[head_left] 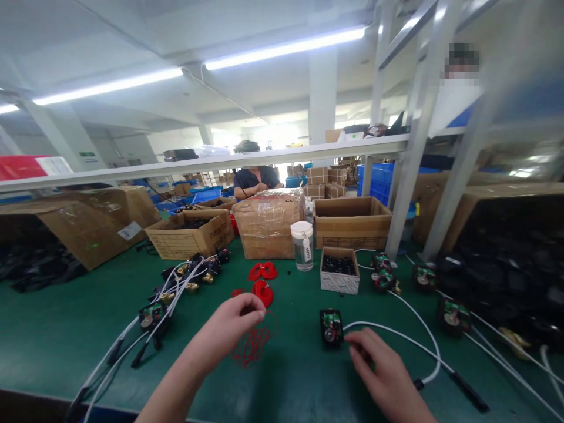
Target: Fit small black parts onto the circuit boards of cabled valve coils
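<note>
My left hand [231,329] is closed in a pinch, thumb against forefinger, with a thin red wire at the fingertips. Below and beside it hangs or lies a loose tangle of red wire [252,348]. My right hand [382,367] has bent fingers with a gap between thumb and forefinger, and nothing shows in it. Its fingertips are beside a small black housing [331,328] with a green circuit board and a round silver part inside; whether they touch it I cannot tell. A white cable [388,329] runs from the housing to the right, passing behind the right hand.
Red wire bundles [262,292] lie ahead of my left hand. Cabled assemblies [194,276] lie left, more housings [453,316] right. A small box of black parts [339,270], a lidded bottle [302,247] and cartons [268,226] stand behind. A person [255,179] sits opposite.
</note>
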Tool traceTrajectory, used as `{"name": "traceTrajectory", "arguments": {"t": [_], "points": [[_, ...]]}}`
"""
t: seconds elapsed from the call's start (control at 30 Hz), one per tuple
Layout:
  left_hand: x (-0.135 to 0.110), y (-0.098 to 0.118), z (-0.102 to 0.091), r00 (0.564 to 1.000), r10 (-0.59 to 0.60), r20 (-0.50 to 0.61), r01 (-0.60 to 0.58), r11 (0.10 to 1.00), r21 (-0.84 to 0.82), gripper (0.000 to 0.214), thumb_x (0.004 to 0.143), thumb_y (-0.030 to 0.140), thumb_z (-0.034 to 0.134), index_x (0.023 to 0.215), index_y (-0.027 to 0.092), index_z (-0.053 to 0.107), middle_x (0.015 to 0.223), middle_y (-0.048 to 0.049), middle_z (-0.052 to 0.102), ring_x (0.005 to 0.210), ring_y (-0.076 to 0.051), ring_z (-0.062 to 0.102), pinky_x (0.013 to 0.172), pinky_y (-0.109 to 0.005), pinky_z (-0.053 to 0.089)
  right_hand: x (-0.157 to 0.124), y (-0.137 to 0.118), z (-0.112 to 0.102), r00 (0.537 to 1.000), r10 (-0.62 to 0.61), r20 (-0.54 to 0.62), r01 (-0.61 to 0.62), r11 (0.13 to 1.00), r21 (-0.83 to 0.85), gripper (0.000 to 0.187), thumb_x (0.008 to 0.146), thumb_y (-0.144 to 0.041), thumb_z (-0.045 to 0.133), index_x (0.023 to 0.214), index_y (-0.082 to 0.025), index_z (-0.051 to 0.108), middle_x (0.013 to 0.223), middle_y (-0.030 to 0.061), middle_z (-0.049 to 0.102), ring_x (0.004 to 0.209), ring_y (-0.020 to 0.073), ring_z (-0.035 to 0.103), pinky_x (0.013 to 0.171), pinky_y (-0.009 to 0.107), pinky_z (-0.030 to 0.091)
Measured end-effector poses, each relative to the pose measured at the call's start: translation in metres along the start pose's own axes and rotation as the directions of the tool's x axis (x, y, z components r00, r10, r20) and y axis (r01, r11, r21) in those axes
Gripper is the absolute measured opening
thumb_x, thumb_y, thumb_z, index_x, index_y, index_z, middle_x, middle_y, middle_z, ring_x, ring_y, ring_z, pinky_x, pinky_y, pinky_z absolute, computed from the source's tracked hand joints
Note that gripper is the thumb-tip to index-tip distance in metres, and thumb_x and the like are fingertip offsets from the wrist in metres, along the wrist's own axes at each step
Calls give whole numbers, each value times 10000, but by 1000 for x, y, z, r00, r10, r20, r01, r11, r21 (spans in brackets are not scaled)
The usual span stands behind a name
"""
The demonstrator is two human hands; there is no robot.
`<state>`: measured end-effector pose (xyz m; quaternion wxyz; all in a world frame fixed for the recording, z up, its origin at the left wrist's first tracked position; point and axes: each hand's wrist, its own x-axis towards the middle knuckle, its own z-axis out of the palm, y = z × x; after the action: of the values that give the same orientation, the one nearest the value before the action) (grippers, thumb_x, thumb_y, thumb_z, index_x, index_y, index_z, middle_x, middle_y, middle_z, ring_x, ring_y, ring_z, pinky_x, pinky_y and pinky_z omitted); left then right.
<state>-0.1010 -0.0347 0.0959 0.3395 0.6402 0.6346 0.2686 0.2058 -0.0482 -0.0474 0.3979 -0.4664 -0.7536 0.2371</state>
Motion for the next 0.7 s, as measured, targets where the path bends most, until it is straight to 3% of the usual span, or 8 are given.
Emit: {"name": "traceTrajectory", "arguments": {"t": [0.17, 0.33, 0.5, 0.7], "points": [[-6, 46, -6, 997, 2, 73, 14, 975, -222, 251, 714, 411, 660, 806, 178, 651, 747, 5, 626, 709, -163, 552, 654, -255, 402, 46, -60, -25, 999, 13, 38, -20, 980, 197, 144, 909, -219, 530, 944, -208, 668, 865, 21, 626, 764, 167, 618, 706, 286, 491], [-10, 80, -2, 988, 27, 153, 41, 906, -422, 213, 682, 340, 732, 774, 163, 655, 691, 9, 607, 633, -123, 517, 601, -228, 376, 84, -93, -49, 996, -30, 81, -2, 930, 369, 159, 873, -263, 616, 990, -193, 698, 903, 22, 653, 802, 169, 603, 738, 292, 479], [-12, 99, 8, 976, 87, 199, 27, 861, -508, 169, 661, 291, 744, 747, 160, 679, 726, -7, 625, 676, -128, 550, 653, -237, 438, 93, -104, -60, 989, -57, 135, -19, 865, 501, 205, 876, -320, 652, 1026, -195, 713, 890, 11, 657, 793, 154, 578, 716, 278, 445], [-5, 91, 30, 965, 73, 254, 73, 850, -522, 234, 637, 308, 774, 785, 150, 684, 772, -18, 636, 757, -161, 584, 782, -297, 472, 85, -92, -59, 991, -42, 128, -35, 835, 549, 168, 842, -335, 718, 884, -174, 693, 780, -18, 607, 714, 127, 537, 657, 254, 415]]}}
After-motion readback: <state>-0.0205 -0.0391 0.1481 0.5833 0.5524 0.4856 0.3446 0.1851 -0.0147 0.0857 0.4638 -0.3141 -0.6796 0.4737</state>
